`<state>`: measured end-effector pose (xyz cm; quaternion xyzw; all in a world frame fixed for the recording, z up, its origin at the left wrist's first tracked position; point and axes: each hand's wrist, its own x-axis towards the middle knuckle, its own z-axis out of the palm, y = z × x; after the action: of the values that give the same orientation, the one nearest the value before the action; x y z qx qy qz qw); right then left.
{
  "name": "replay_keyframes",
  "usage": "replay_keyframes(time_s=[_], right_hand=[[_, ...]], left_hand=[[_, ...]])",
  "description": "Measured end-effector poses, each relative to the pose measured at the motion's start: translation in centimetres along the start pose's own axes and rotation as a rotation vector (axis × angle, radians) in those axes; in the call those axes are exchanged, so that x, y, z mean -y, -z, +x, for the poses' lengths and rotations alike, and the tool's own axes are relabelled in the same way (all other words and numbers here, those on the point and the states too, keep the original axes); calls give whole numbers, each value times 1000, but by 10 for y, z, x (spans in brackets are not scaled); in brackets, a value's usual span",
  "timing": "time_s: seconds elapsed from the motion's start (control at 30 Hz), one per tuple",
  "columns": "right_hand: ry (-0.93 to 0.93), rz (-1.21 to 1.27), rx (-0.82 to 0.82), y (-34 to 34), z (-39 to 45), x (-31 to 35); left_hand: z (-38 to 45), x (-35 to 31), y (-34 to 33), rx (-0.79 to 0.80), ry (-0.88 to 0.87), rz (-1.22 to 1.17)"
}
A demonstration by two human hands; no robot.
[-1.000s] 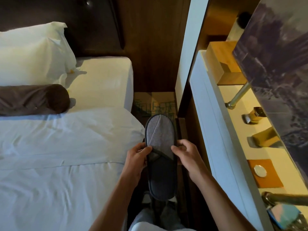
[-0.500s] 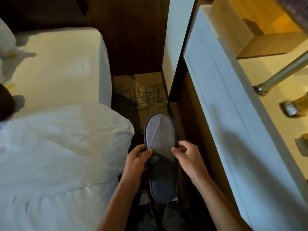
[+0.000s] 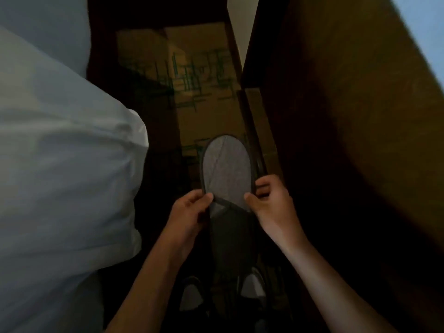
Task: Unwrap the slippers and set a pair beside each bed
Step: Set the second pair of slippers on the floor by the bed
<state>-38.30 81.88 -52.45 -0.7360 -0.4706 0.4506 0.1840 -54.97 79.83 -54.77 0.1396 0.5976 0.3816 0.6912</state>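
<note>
No readable text, label, brand or number is showing anywhere in this dim, blurred view, and the green line markings on the carpet (image 3: pixel 192 75) between the bed and the wooden wall are probably only a woven pattern, not lettering.

Bare forearms, sleeveless hands (image 3: pixel 230 212), pale-toed shoes (image 3: pixel 252 284)

I saw a grey fabric slipper (image 3: pixel 227 169) with darker charcoal edge binding and a dark insole. The white bedding (image 3: pixel 60 164) looked bluish in dim light. The tan carpet (image 3: pixel 192 75) carried a green line pattern; the wooden panel (image 3: pixel 348 116) was dark brown.
</note>
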Motion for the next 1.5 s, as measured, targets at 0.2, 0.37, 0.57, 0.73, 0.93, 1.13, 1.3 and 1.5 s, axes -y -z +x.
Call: replay_keyframes(time_s=[0.2, 0.37, 0.57, 0.73, 0.93, 1.13, 1.3, 1.5], right_hand=[[8, 11, 73, -52, 76, -75], [5, 34, 135, -92, 129, -125], [49, 72, 144, -125, 176, -171], [106, 82, 100, -141, 200, -192], [86, 284, 167, -148, 207, -188], [-10, 481, 220, -159, 193, -189], [-18, 608, 242, -154, 191, -200], [-10, 792, 211, -144, 180, -221]], left_hand=[[97, 66, 27, 65, -2, 23], [169, 104, 47, 101, -34, 106], [235, 134, 63, 185, -64, 95], [267, 148, 73, 241, -48, 19], [267, 148, 71, 268, 110, -310], [234, 149, 53, 265, 258, -138], [234, 152, 51, 273, 176, -62], [268, 152, 56, 334, 90, -104]])
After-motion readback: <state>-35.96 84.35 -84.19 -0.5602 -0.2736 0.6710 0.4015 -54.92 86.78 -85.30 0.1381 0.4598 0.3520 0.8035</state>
